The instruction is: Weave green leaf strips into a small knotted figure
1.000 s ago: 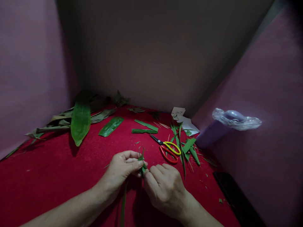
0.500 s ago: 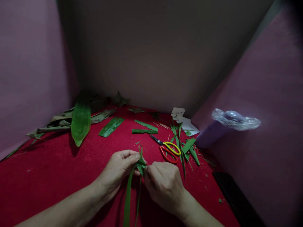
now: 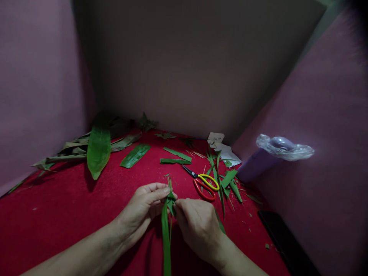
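A small folded piece of green leaf (image 3: 170,200) sits between my two hands, with long leaf strips (image 3: 166,241) hanging down toward me. My left hand (image 3: 146,203) pinches its upper part between thumb and fingers. From the other side, the closed fingers of my right hand (image 3: 198,224) grip its right edge; the fingertips are partly hidden. A bit of green leaf (image 3: 220,223) shows beyond my right wrist. Just past my hands lie scissors (image 3: 202,183) with one yellow and one red handle, blades pointing away to the left.
On the red cloth (image 3: 71,214) are cut leaf strips (image 3: 175,161), a leaf piece (image 3: 135,155), a broad leaf (image 3: 98,151) over dry leaves, and scraps (image 3: 230,178) at right. White papers (image 3: 227,154), a purple plastic-wrapped object (image 3: 258,161) and a black flat object (image 3: 287,241) stand or lie rightward.
The hanging strip has swung to the right, and a leaf end now shows by my right wrist. Both hands keep their grip in nearly the same place.
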`<state>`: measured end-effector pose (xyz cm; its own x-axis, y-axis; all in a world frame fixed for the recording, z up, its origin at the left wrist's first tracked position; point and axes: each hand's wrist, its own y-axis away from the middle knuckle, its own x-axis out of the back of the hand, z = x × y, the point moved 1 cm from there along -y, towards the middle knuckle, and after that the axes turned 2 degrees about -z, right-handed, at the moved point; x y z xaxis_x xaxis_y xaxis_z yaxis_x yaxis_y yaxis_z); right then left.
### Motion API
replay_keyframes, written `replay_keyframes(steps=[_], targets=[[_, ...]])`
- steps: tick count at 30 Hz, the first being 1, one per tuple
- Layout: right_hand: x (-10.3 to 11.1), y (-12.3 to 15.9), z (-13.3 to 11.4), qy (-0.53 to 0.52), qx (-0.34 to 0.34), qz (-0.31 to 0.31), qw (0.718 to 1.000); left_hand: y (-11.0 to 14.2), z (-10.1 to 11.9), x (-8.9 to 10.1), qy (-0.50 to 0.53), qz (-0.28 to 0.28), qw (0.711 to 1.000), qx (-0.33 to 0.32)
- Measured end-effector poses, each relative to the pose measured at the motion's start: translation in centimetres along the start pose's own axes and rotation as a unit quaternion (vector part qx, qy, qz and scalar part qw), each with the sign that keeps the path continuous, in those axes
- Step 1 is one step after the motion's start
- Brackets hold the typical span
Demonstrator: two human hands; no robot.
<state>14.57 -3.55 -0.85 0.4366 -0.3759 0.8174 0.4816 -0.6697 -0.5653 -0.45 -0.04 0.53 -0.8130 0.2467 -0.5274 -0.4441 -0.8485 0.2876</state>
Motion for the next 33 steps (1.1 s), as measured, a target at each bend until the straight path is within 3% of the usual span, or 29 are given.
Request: replay_keyframes(steps=[3, 6, 8, 10, 14, 21, 25, 33], targets=[[-0.2, 0.2, 0.0, -0.091, -0.043, -0.003, 0.995, -0.4, -0.1, 0.3, 0.021, -0.017, 1.0, 0.004], [-0.3, 0.2, -0.1, -0.204, -0.135, -0.025, 0.969, -0.7, -0.4, 0.6, 0.029, -0.015, 0.999, -0.002], [-0.4, 0.2, -0.3, -0.3, -0.211, -0.051, 0.929, -0.8, -0.5, 0.7, 0.026, -0.01, 0.999, -0.016], [-0.5, 0.0, -0.4, -0.4, -0.274, -0.073, 0.872, -0.7, -0.5, 0.7, 0.017, -0.004, 0.999, -0.032], [-0.9, -0.2, -0.7, -0.534, -0.345, -0.076, 0.768, -0.4, -0.4, 0.4, 0.001, 0.032, 0.996, -0.077], [-1.0, -0.7, -0.9, -0.642, -0.391, -0.07, 0.656, -0.4, -0.6, 0.3, -0.004, 0.059, 0.989, -0.132], [-0.8, -1.0, -0.9, -0.661, -0.397, -0.098, 0.629, -0.3, -0.7, 0.4, 0.002, 0.062, 0.988, -0.142], [-1.4, -0.6, -0.6, -0.664, -0.39, -0.095, 0.631, -0.3, -0.4, 0.1, 0.044, 0.031, 0.993, -0.105]])
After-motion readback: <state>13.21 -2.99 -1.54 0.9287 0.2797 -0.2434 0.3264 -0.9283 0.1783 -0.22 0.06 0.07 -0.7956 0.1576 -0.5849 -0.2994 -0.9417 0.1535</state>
